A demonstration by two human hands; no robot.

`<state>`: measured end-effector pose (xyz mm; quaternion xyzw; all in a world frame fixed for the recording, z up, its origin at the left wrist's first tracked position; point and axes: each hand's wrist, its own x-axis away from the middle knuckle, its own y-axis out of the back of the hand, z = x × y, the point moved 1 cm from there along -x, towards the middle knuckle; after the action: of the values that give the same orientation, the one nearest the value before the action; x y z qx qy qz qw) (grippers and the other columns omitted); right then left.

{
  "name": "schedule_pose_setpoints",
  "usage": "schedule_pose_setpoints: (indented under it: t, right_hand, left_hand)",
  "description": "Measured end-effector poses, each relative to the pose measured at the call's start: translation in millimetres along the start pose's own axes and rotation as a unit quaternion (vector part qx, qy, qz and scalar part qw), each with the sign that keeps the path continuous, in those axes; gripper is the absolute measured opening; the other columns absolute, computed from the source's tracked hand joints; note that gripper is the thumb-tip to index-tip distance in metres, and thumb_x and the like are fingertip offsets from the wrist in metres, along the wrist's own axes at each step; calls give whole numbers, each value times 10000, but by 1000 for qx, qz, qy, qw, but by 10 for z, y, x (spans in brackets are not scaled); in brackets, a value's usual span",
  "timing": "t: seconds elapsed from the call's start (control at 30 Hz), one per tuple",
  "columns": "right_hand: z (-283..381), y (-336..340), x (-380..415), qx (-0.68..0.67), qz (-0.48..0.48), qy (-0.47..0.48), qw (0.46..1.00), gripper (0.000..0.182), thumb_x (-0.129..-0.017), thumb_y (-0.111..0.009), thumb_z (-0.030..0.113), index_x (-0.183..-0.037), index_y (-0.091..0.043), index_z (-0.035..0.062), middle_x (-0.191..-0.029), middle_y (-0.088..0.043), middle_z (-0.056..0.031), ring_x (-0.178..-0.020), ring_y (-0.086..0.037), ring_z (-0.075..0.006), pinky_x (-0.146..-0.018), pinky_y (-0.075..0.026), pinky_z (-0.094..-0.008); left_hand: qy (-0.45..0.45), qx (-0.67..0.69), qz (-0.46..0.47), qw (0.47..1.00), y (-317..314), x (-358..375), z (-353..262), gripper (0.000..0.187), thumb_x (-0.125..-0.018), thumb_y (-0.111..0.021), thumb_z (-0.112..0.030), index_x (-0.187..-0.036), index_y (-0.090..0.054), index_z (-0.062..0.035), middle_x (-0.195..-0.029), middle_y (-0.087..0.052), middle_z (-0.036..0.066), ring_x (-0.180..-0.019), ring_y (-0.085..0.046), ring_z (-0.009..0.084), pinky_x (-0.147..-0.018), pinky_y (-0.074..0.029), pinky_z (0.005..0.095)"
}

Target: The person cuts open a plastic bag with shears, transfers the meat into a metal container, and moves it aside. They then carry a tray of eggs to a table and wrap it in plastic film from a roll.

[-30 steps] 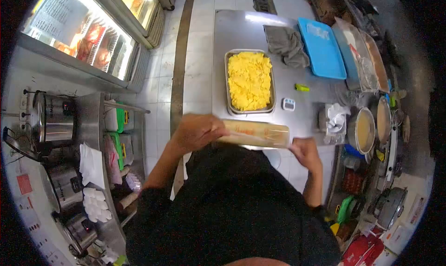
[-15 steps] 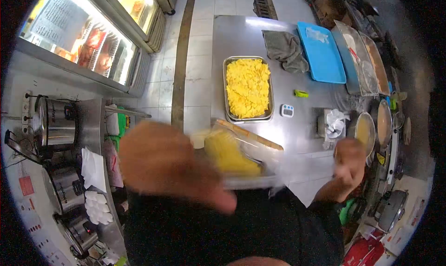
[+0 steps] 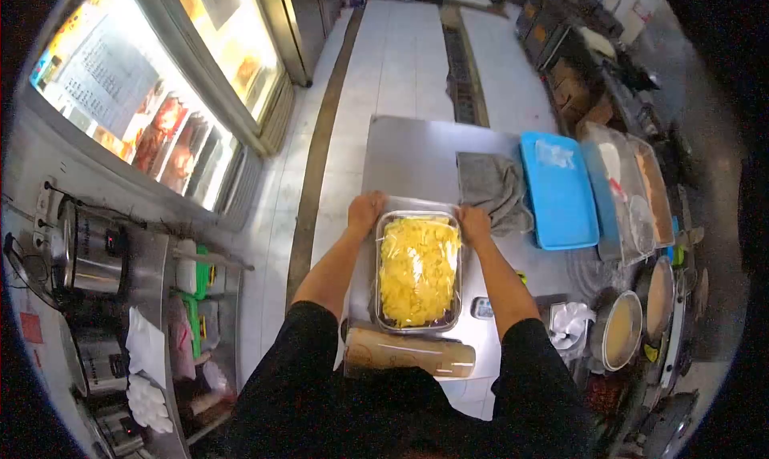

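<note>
A metal tray point(image 3: 379, 305) of yellow, lumpy food point(image 3: 419, 275), resembling scrambled egg, rests on the steel table. Shiny cling film point(image 3: 418, 206) lies across it and reaches past its far edge. My left hand point(image 3: 366, 211) grips the film beyond the tray's far left corner. At the far right corner, my right hand point(image 3: 474, 221) has its fingers closed on the other side of the sheet. Close to my body lies the cling film roll point(image 3: 408, 353), a brown core showing through the film. The fingertips of both hands are partly hidden.
Right of the tray are a grey cloth point(image 3: 493, 187), a blue tray point(image 3: 559, 195) and clear containers point(image 3: 613, 179). A small timer point(image 3: 482, 308) sits beside my right forearm. Round pans point(image 3: 618, 331) stand along the right side. Rice cookers point(image 3: 92, 251) and lit fridges point(image 3: 144, 98) are at left.
Both hands have moved forward from near my body to the tray's far corners. The film, earlier being pulled from the roll, now covers the food. My view has tilted up.
</note>
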<state>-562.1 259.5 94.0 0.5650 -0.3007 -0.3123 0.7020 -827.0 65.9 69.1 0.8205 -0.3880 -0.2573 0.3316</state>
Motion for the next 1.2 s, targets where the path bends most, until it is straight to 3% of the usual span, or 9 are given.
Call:
schedule_pose_setpoints:
  t: [0.1, 0.37, 0.43, 0.5, 0.53, 0.6, 0.73, 0.97, 1.2]
  right_hand:
    - [80, 69, 284, -106, -29, 27, 994, 284, -917, -503, 358, -941, -678, 135, -928, -681, -166, -869, -642, -398, -739, -495, -491]
    - [72, -88, 688, -214, -15, 42, 976, 338, -944, -434, 239, -1204, -589, 90, -1151, -621, -243, -993, -628, -390, -845, -496, -441]
    - [29, 11, 899, -258, -49, 101, 960, 334, -945, -475, 252, -1181, -603, 54, -990, -657, -220, -824, -634, -395, -764, -504, -417]
    - [-150, -26, 967, -248, -44, 138, 958, 292, -953, -488, 229, -1153, -615, 60, -946, -657, -204, -775, -631, -388, -743, -510, -405]
    - [-152, 33, 868, -354, -7, 48, 934, 275, -960, -481, 223, -1133, -616, 57, -912, -653, -196, -750, -628, -385, -720, -511, -402]
    - [-168, 166, 983, -536, 87, -146, 827, 247, -976, -468, 209, -1094, -618, 52, -844, -647, -179, -698, -622, -379, -675, -512, -396]
    - [107, 225, 1093, -272, -51, -33, 960, 324, -996, -427, 311, -953, -561, 19, -746, -619, -233, -675, -586, -462, -608, -479, -473]
    - [605, 470, 1502, -167, -86, -89, 978, 372, -1016, -373, 356, -904, -526, 37, -763, -617, -270, -711, -586, -483, -631, -450, -560]
    - [478, 438, 1475, -184, -61, -111, 975, 389, -997, -439, 376, -839, -577, 49, -696, -608, -246, -660, -582, -466, -593, -443, -536]
  left_hand:
    - [-62, 33, -46, 997, 53, 213, 11, 312, -946, -527, -354, -998, -710, -107, -1049, -682, 106, -945, -647, 323, -821, -511, 406]
    - [-89, -78, 83, 990, 361, 775, -171, 233, -947, -527, -244, -1107, -615, -99, -1021, -638, 121, -907, -633, 313, -736, -523, 430]
    - [-116, -108, 57, 986, 469, 989, -126, 204, -948, -521, -213, -1077, -616, -87, -1038, -634, 133, -901, -634, 325, -715, -522, 439]
    - [35, 39, -59, 997, 606, 1202, -229, 208, -957, -502, -239, -1042, -623, -93, -978, -646, 145, -859, -638, 346, -696, -519, 453]
    - [110, 115, -117, 980, 679, 1199, -290, 216, -961, -492, -252, -1025, -626, -96, -948, -651, 150, -838, -640, 357, -686, -517, 459]
    - [137, 44, 32, 989, 859, 1179, -720, 260, -964, -477, -295, -995, -632, -90, -867, -658, 144, -768, -643, 368, -672, -520, 452]
    - [104, -131, 97, 981, 627, 1293, -809, 339, -972, -445, -342, -910, -628, -63, -718, -655, 166, -675, -635, 398, -634, -517, 473]
    - [152, -31, 93, 984, 895, 1284, -965, 423, -980, -437, -381, -925, -613, -1, -951, -672, 211, -830, -647, 420, -708, -523, 496]
    - [121, -71, 208, 968, 696, 1558, -899, 497, -978, -421, -446, -921, -649, -8, -795, -657, 235, -825, -658, 391, -717, -507, 502]
